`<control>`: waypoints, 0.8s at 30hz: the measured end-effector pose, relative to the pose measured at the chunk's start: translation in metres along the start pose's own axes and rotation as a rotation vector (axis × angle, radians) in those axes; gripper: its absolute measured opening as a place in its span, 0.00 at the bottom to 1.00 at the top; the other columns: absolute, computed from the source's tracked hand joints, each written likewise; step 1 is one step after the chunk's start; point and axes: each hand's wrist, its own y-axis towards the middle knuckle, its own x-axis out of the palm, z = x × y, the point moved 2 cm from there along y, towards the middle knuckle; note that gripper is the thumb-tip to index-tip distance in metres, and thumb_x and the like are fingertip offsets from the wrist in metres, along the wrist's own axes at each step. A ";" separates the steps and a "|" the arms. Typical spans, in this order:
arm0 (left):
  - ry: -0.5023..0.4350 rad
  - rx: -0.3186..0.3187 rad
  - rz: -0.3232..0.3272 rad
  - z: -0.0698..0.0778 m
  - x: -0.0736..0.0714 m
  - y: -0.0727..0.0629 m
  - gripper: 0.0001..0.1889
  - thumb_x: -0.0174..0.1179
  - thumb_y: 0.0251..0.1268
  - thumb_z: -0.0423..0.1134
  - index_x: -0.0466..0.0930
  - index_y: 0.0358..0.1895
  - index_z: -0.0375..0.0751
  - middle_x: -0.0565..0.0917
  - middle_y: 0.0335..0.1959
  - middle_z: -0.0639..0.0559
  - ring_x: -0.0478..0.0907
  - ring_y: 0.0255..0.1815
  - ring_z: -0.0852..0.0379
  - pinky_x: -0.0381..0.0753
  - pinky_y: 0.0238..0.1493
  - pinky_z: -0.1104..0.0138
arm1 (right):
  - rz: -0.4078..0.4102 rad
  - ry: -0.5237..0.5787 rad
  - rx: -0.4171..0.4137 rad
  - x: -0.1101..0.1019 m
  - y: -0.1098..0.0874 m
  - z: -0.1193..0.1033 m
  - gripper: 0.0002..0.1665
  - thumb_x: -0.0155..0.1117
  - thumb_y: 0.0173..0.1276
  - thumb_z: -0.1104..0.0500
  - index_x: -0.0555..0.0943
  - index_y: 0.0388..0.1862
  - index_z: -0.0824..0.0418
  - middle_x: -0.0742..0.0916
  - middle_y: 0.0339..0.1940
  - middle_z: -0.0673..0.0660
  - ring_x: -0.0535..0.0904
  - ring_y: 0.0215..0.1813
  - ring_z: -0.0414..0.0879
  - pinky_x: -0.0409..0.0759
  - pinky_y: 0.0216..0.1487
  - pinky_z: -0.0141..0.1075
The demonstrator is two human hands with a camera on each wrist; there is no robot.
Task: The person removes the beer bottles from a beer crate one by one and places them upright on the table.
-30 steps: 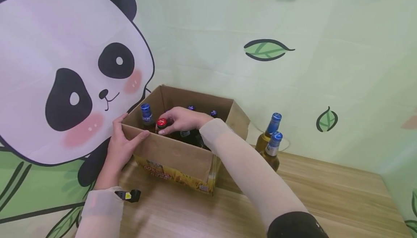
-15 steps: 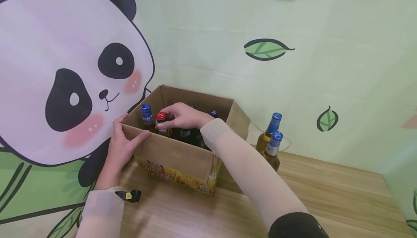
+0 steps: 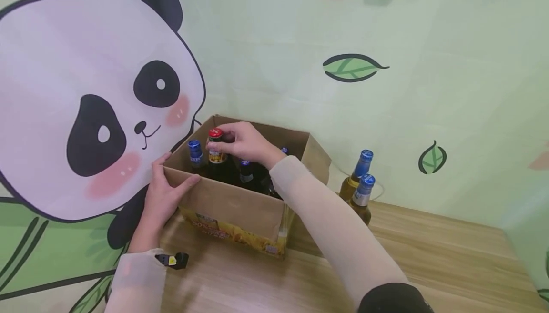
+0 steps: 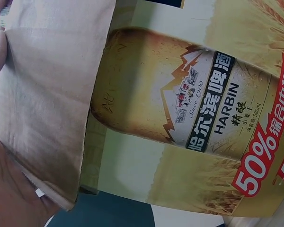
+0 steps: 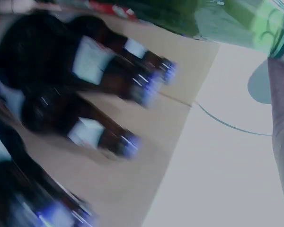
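My right hand (image 3: 244, 144) grips a red-capped beer bottle (image 3: 216, 155) by its neck, over the inside of an open cardboard box (image 3: 231, 203). In the right wrist view this bottle's green glass (image 5: 208, 19) crosses the top. My left hand (image 3: 165, 198) holds the box's near left corner, with the thumb along the front edge. The flap (image 4: 52, 90) under that hand shows in the left wrist view. Beside the red-capped bottle stands a blue-capped bottle (image 3: 196, 153) in the box. Several dark bottles with blue caps (image 5: 87, 132) stand inside too, blurred.
Two brown beer bottles with blue caps, a rear one (image 3: 362, 165) and a front one (image 3: 363, 194), stand right of the box on a wooden table (image 3: 437, 251). Behind is a pale green wall with a large panda picture (image 3: 107, 41).
My right hand has raised the red-capped bottle, so its neck and yellow label now show above the box's front edge. The left hand keeps its hold on the corner.
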 end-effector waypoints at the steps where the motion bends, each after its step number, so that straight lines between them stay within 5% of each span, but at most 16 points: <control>1: 0.004 -0.003 -0.002 0.000 0.002 0.000 0.56 0.68 0.57 0.66 0.40 0.80 0.56 0.56 0.77 0.35 0.58 0.73 0.33 0.58 0.69 0.33 | 0.029 -0.005 0.017 -0.004 -0.002 -0.005 0.19 0.67 0.71 0.46 0.84 0.54 0.56 0.89 0.42 0.48 0.85 0.42 0.41 0.83 0.45 0.33; 6: 0.023 -0.002 0.008 0.002 0.007 0.001 0.57 0.67 0.55 0.68 0.41 0.80 0.57 0.57 0.77 0.34 0.59 0.72 0.33 0.59 0.68 0.33 | 0.179 -0.025 0.038 -0.033 -0.011 -0.043 0.22 0.65 0.73 0.47 0.83 0.58 0.58 0.89 0.48 0.52 0.84 0.47 0.41 0.83 0.50 0.33; 14: 0.050 -0.013 0.013 0.003 0.003 0.001 0.57 0.67 0.55 0.69 0.40 0.80 0.57 0.55 0.78 0.34 0.58 0.74 0.32 0.58 0.70 0.34 | 0.448 0.065 -0.152 -0.094 -0.043 -0.112 0.18 0.68 0.71 0.54 0.83 0.54 0.63 0.90 0.46 0.55 0.86 0.45 0.43 0.82 0.51 0.36; 24: 0.043 -0.044 -0.010 0.002 -0.001 -0.001 0.58 0.67 0.54 0.70 0.39 0.81 0.58 0.56 0.77 0.33 0.59 0.73 0.31 0.59 0.68 0.33 | 0.582 0.278 -0.319 -0.134 -0.107 -0.166 0.08 0.67 0.69 0.66 0.84 0.45 0.69 0.90 0.39 0.61 0.85 0.45 0.54 0.80 0.50 0.42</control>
